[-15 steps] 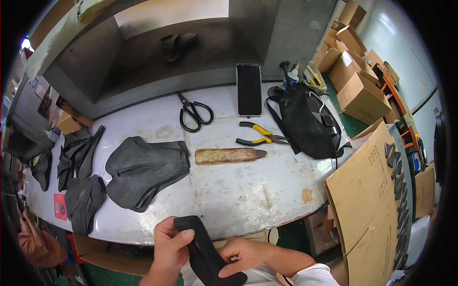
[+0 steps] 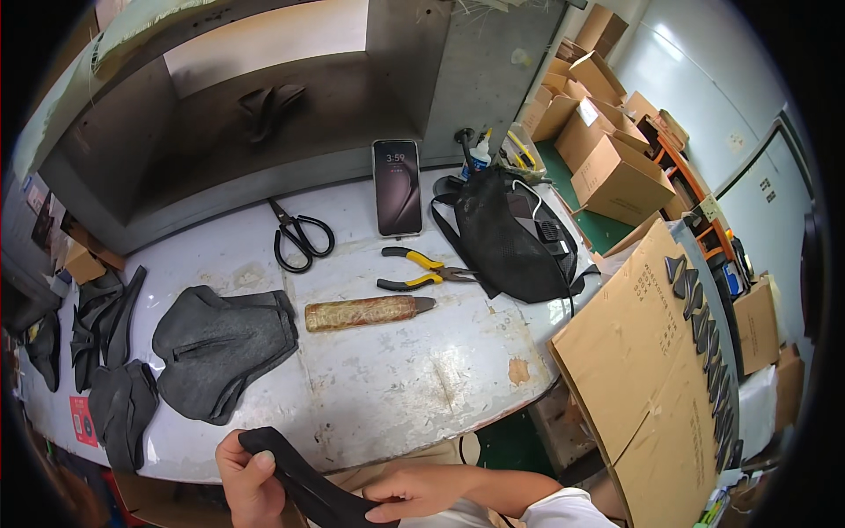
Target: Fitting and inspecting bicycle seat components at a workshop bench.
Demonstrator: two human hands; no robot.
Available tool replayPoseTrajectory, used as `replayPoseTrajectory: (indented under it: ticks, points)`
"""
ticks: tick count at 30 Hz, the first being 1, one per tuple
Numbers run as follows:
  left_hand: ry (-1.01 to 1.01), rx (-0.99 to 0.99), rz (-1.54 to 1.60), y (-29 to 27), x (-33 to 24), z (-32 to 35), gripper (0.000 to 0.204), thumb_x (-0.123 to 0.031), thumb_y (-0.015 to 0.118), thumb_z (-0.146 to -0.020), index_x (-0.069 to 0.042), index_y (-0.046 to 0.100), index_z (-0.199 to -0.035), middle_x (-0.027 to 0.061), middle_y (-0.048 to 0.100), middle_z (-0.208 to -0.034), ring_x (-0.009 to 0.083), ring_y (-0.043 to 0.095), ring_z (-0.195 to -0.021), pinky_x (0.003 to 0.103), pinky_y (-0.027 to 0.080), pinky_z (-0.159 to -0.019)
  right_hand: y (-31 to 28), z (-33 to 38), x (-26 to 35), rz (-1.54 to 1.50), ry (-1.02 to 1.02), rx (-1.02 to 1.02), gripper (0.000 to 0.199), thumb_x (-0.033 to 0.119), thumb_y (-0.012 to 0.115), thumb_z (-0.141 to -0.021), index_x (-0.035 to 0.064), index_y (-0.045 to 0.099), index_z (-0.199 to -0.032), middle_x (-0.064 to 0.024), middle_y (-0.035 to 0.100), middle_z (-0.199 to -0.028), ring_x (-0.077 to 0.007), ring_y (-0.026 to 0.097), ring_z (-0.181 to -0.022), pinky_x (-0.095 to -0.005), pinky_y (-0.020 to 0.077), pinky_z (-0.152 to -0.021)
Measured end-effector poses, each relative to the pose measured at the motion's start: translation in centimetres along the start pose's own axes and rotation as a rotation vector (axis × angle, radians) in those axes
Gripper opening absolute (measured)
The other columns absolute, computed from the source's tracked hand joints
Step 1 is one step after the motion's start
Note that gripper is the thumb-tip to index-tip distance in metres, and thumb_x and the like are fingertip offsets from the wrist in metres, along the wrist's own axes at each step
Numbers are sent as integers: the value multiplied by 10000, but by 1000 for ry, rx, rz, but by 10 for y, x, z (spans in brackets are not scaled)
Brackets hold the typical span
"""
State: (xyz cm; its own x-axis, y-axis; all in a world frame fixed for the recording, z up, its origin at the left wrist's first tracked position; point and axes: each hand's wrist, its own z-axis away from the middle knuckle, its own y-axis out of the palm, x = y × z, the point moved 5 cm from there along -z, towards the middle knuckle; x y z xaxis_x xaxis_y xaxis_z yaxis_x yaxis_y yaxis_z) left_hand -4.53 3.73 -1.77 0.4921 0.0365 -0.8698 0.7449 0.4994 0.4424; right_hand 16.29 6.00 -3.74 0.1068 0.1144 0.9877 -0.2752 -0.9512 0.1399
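Above my lap, at the table's near edge, I hold a long black leather-like piece point(image 2: 305, 482); what it is a part of I cannot make out. My left hand point(image 2: 249, 480) grips its upper end, with the thumb pressed on top. At the lower end my right hand point(image 2: 421, 491) is closed on the same piece, thumb across it. Beyond my left hand lies a stack of dark grey cut pieces point(image 2: 224, 343). A short knife-like tool with a worn, wrapped handle point(image 2: 361, 313) rests beside the stack.
Scissors point(image 2: 299, 239), yellow-black pliers point(image 2: 427, 269), a phone point(image 2: 398, 189) and a black bag point(image 2: 506, 233) lie farther back on the white table point(image 2: 396, 387). More dark pieces point(image 2: 123, 409) sit at left. A large cardboard sheet point(image 2: 638, 378) leans at right, near a metal hood point(image 2: 264, 198).
The whole view has swung, so the table and its things sit farther left and mostly lower. The phone's screen has lit up. Both hands keep hold of the black piece.
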Motion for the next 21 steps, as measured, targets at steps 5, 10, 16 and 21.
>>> replayPoseTrajectory:
  ticks: [5, 10, 16, 21]
  points:
    - [-56, 148, 176, 6, -3, 1, 350, -153, 800, -737, -12, 582, -971, 94, 617, -845, 204, 623, -717, 300, 561, -644, 1, -1, -11, -166, -43, 1, 399, 296, 615, -959, 8, 444, -742, -34, 386, -621, -122, 377, -590, -313, 338, -540]
    - [-179, 428, -261, 50, 5, 11, 315, -126, 805, -725, 7, 588, -911, 121, 580, -851, 190, 589, -768, 278, 496, -686, -23, -21, 21, -134, -131, -424, 324, 290, 712, -892, -2, 572, -886, -76, 589, -817, -135, 577, -751, -254, 462, -689]
    - [-185, 413, 5, 50, 15, 20, 274, -258, 692, -875, -28, 548, -842, 92, 586, -893, 157, 534, -776, 278, 423, -696, -22, -22, 55, 169, -158, -617, 164, -23, 747, -805, -58, 652, -934, -123, 665, -875, -152, 623, -797, -271, 490, -700]
    - [507, 481, -721, 59, -20, 27, 262, -201, 553, -967, -18, 522, -782, 54, 552, -739, 132, 472, -662, 270, 394, -628, -23, -16, 46, -36, -92, -591, 175, -56, 720, -818, -96, 664, -979, -145, 676, -911, -173, 616, -792, -280, 483, -687]
